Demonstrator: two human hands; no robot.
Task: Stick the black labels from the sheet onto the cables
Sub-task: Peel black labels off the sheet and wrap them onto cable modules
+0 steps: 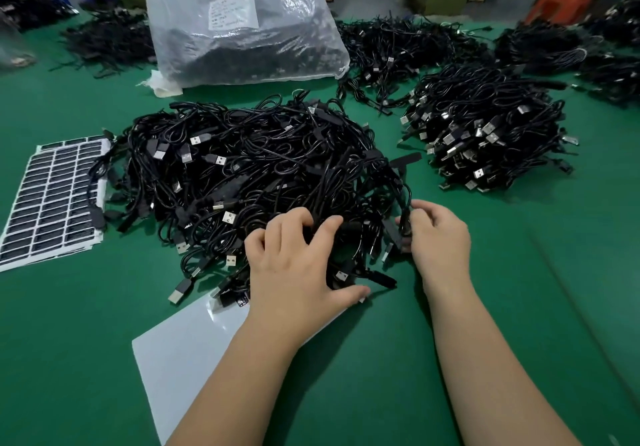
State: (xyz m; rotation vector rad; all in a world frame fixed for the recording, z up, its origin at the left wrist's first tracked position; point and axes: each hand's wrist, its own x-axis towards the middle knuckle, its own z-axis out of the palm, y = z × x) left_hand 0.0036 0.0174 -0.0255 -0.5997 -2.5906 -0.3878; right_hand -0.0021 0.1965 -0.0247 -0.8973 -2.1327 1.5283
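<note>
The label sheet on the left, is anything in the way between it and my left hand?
Yes. The big cable pile lies between your left hand and the label sheet. Stray cables from the pile's left edge drape over the sheet's right side, covering some labels. The sheet's left part is uncovered, reachable around the pile's near side.
</note>
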